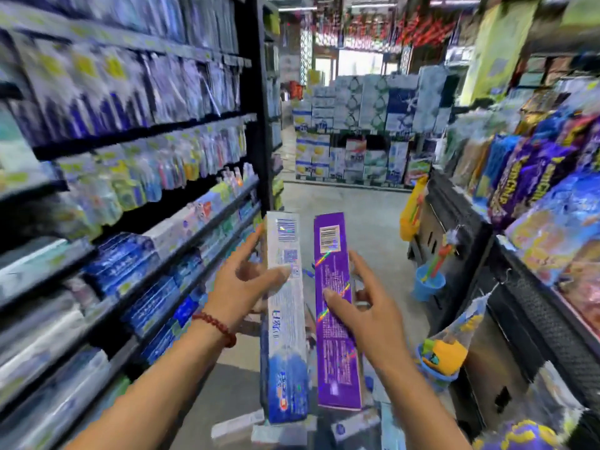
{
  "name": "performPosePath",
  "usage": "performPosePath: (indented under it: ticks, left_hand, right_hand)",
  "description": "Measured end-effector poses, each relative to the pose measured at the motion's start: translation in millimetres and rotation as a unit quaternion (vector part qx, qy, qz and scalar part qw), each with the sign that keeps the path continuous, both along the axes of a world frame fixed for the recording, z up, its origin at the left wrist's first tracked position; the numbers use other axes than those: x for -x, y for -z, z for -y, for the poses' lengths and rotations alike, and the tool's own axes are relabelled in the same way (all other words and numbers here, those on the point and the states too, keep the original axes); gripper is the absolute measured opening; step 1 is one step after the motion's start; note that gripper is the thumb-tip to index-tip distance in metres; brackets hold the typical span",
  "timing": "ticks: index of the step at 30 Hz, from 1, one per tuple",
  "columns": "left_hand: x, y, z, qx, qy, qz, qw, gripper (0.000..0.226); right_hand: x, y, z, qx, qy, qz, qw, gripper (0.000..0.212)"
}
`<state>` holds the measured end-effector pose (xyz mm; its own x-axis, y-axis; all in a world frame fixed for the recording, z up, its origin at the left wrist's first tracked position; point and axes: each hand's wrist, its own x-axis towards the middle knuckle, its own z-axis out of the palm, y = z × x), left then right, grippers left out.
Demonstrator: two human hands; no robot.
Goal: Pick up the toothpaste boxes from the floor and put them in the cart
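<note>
- Head view: the left hand [242,280] grips the white-blue box [285,319]; the right hand [363,306] grips the purple box [336,306].
- Both grips look light, so either box could slip, missing the cart, which is not clearly visible.

Two hands: left hand [242,280], right hand [363,315]. Two held toothpaste boxes: one white-and-blue box [285,319], one purple box [336,313]. About three more pale boxes [238,425] below, blurred; exact count unclear.
</note>
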<state>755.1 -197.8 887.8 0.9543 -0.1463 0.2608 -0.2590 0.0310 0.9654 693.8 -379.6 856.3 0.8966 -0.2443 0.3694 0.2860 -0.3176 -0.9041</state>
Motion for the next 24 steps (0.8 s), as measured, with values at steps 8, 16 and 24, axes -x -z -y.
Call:
performPosePath:
  ticks: [8,16,24]
  left_hand:
    - [71,-102,-62,0.002,-0.116,0.056,0.992,0.065]
    - [185,-143,-103,0.027,-0.291,0.083,0.953,0.059]
    - [358,-175,-173,-0.001,-0.473,0.093,0.876,0.065]
  right_hand:
    - [2,-97,-39,-0.028,-0.173,0.09,0.98,0.065]
    - [52,-143,-86,-0.12,-0.394,0.108,0.905,0.061]
    - [141,-165,-205,-0.165,-0.588,0.105,0.785,0.062]
